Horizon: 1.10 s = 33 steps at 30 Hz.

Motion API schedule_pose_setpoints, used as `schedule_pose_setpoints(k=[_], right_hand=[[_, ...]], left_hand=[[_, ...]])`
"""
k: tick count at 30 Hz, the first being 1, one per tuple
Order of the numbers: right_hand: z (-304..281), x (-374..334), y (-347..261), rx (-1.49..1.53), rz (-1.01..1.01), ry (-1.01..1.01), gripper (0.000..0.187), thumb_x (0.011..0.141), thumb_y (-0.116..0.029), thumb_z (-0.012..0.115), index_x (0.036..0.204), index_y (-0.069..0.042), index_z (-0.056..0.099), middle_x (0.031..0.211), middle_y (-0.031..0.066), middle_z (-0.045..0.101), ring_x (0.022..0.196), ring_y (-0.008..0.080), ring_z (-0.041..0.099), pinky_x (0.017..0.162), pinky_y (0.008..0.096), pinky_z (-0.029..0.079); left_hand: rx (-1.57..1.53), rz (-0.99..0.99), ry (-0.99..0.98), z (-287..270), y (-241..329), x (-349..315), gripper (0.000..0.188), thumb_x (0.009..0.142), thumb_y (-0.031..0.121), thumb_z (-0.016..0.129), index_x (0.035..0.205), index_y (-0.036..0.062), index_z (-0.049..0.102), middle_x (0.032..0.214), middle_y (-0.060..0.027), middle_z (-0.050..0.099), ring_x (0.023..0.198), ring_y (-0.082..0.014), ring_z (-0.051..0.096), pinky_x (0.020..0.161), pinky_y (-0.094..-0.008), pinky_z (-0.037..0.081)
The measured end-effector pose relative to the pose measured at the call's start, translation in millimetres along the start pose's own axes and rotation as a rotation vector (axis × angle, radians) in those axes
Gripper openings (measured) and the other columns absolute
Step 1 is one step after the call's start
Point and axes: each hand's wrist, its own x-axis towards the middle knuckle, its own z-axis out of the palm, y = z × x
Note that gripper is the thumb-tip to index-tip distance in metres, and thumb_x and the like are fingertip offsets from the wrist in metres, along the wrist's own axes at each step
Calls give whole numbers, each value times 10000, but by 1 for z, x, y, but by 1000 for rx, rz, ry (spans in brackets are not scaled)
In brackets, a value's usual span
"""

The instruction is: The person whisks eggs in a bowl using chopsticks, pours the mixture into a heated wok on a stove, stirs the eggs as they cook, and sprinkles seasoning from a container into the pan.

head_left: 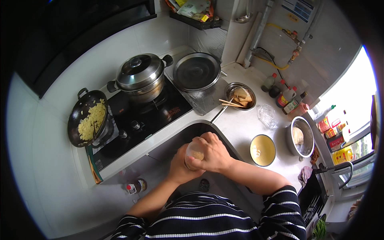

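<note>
Both my hands are closed round a small translucent jar with pale, grainy contents (195, 152), held in front of my body near the counter edge. My left hand (179, 165) wraps its side from the left. From the right, my right hand (213, 153) grips it, fingers curled over its upper part; whether they hold a lid, I cannot tell. On the counter right of my hands stands a bowl of pale yellow liquid (263, 150). A small steel bowl (253, 105) beyond holds brownish food, with chopsticks (231, 103) resting on it.
At the left, a wok (75, 124) holds chopped yellow-white food beside a lidded steel pot (140, 78) on the black cooktop (174, 108). A dark round pan (197, 72) sits behind. Rightward are a crumpled plastic bag (267, 116), a steel bowl with dough (308, 130) and several bottles (286, 97).
</note>
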Motion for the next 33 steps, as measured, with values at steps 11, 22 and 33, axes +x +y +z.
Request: schedule_pose_setpoints(k=[11, 22, 33], right_hand=[[8, 3, -26, -2, -269, 174, 720, 643, -470, 783, 1143, 16, 602, 1035, 200, 544, 935, 355, 533, 856, 426, 457], [-31, 37, -39, 263, -860, -61, 690, 665, -414, 766, 1142, 51, 587, 1044, 184, 565, 884, 316, 587, 782, 385, 494], [4, 21, 41, 518, -175, 434, 704, 749, -447, 724, 1261, -1, 538, 1133, 191, 549, 1005, 331, 555, 883, 408, 462]], left_hand=[[92, 70, 136, -3, -17, -17, 845, 603, 345, 858, 1274, 64, 428, 1138, -195, 613, 1001, -356, 648, 834, -420, 533], [34, 241, -509, -71, 15, 13, 874, 539, 342, 878, 1268, 71, 479, 1163, -151, 601, 1074, -302, 617, 887, -403, 513], [-308, 174, -366, -58, -26, 8, 990, 539, 174, 897, 1372, 58, 374, 1259, -146, 544, 1178, -266, 545, 1024, -375, 415]])
